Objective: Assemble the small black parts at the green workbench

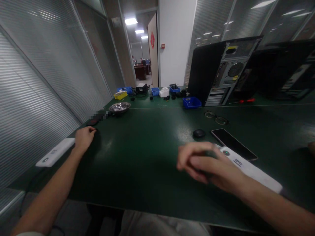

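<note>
Right hand (204, 162), lower right: fingers half-curling, loosely open, holding nothing visible; white oblong device marked "18" (253, 169) lying rightward, sloping lower-right. Left hand (84, 138), farther: fingers bending, hold unclear.

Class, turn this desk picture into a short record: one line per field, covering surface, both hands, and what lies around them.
Surface: green tabletop
Left hand: near the table's left edge; unclear whether it holds anything
Beside it: white device
Right hand: fingers curled, blurred; no held object visible
Beside it: white device marked 18, partly hidden by the hand and forearm
Beyond it: black mouse, phone, glasses
Farther back: metal bowl, blue bin, black computer case
</note>
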`<state>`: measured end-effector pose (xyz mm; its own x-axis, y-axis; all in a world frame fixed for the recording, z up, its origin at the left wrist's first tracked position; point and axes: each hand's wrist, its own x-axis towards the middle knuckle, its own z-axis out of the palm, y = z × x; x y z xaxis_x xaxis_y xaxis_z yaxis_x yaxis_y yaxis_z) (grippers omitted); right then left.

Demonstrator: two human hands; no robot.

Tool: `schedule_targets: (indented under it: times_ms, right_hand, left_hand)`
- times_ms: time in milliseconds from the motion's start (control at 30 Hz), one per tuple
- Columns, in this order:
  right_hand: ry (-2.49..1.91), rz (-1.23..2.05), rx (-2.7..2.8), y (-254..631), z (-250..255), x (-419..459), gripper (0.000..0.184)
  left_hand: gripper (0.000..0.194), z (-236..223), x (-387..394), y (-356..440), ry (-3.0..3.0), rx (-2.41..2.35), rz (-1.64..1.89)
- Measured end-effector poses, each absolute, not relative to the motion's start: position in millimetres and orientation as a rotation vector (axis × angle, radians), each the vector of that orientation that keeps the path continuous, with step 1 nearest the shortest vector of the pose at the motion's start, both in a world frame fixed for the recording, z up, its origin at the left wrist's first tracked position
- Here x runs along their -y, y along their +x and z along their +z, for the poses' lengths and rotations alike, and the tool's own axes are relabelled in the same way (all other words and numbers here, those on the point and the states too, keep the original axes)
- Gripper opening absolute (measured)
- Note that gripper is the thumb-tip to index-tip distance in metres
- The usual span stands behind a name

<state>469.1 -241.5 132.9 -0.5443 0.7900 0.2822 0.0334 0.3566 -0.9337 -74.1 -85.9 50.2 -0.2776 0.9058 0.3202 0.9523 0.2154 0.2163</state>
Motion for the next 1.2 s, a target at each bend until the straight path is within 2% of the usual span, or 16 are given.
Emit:
schedule_targets:
  times_ms: [67,167,267,400,633,800,1200]
  right_hand:
    - [-1.039,1.142,1.955,464.3,122.1,213.5,0.036]
    - [-1.294,0.869,2.156,466.9,95.1,186.7,0.032]
    - [-1.301,0.577,2.33,470.0,70.3,180.4,0.03]
    - [-1.308,0.351,2.405,467.6,54.8,186.2,0.03]
    - [-1.308,0.299,2.415,464.8,50.0,188.4,0.028]
    - [-1.316,0.287,2.396,464.0,48.9,188.8,0.022]
    - [-1.288,0.268,2.386,461.3,48.0,190.7,0.022]
  left_hand:
    - [0.029,60.7,89.3,-29.1,-2.062,2.292,-0.678]
    - [0.029,73.8,105.4,62.4,-2.574,2.07,-0.839]
    - [0.023,74.8,130.7,150.2,-3.122,1.584,-0.888]
    - [0.012,58.9,157.5,211.4,-3.4,1.172,-0.945]
    - [0.012,48.4,163.9,210.2,-3.334,1.232,-0.981]
    - [0.021,51.3,164.1,211.0,-3.335,1.29,-0.927]
    - [0.02,49.5,162.7,211.1,-3.341,1.257,-0.935]
